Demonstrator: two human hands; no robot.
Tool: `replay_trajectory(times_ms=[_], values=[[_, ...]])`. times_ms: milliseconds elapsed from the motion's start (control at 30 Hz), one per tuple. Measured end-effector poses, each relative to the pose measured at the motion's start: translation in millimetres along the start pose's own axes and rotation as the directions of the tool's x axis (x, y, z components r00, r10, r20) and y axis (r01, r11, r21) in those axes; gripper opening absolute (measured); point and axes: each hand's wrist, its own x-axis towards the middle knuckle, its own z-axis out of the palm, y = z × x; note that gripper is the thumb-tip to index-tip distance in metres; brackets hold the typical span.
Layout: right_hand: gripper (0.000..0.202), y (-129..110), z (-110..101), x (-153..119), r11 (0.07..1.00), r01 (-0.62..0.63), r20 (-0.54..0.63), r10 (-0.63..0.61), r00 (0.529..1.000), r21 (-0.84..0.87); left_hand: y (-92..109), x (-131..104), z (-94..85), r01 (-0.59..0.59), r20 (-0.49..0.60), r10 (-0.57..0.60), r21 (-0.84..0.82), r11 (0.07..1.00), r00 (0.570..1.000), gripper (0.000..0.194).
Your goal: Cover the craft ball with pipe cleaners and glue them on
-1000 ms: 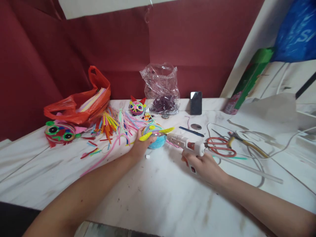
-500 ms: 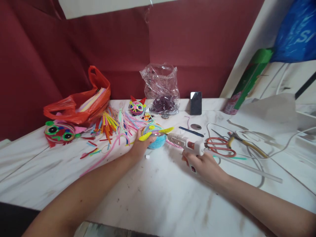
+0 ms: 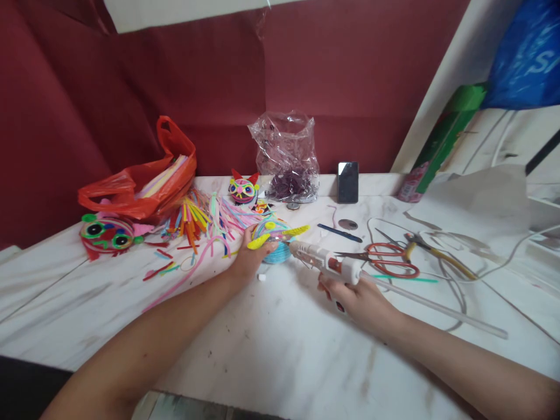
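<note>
My left hand (image 3: 252, 255) is closed around the left side of a blue pipe-cleaner figure (image 3: 278, 253) with yellow horn-like strips (image 3: 297, 231) on it. My right hand (image 3: 356, 296) grips a white hot glue gun (image 3: 321, 256), a long clear glue stick (image 3: 455, 312) trailing from its back. The gun's nozzle points left and sits close to the figure's right side; whether it touches cannot be made out. A small white piece (image 3: 261, 277) lies on the table just below the figure.
Red-handled scissors (image 3: 389, 251) and yellow-handled pliers (image 3: 441, 256) lie among cables on the right. Behind stand a phone (image 3: 348, 182) and a clear plastic bag (image 3: 289, 157). Cut pipe cleaners (image 3: 195, 219), a red bag (image 3: 149, 181) and two finished-looking figures (image 3: 107, 234) (image 3: 244, 189) are leftward.
My right hand has shifted the glue gun slightly left and down, uncovering the scissors' blades. The left hand and the blue figure have stayed nearly still.
</note>
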Motion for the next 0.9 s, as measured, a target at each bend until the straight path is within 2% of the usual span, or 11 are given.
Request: replay_trajectory(times_ms=[100, 433, 600, 800, 900], values=[[0.031, -1.1, 0.4, -0.1, 1.000, -0.024, -0.006, 0.024, 1.000, 0.004, -0.9, -0.3, -0.1, -0.005, 0.015, 0.005, 0.003, 1.000, 1.000, 0.071], [0.031, -1.3, 0.1, 0.3, 1.000, 0.007, 0.008, -0.007, 1.000, -0.030, -2.2, 0.8, -0.3, -0.018, 0.010, 0.018, 0.002, 1.000, 1.000, 0.069], [0.029, -3.1, -3.0, 0.7, 0.999, 0.012, -0.037, -0.013, 0.999, -0.031, -1.1, 0.5, -0.6, -0.007, -0.007, 0.007, 0.017, 1.000, 1.000, 0.066], [0.027, -4.3, -4.2, -0.6, 1.000, -0.014, -0.022, 0.014, 1.000, -0.005, 0.9, -0.7, 0.9, -0.009, -0.025, 0.010, 0.005, 1.000, 1.000, 0.063], [0.027, 1.4, -6.4, -1.0, 0.997, 0.066, -0.061, -0.064, 0.996, 0.032, 0.0, 0.5, 1.0, 0.001, -0.056, -0.003, -0.029, 1.000, 0.998, 0.064]])
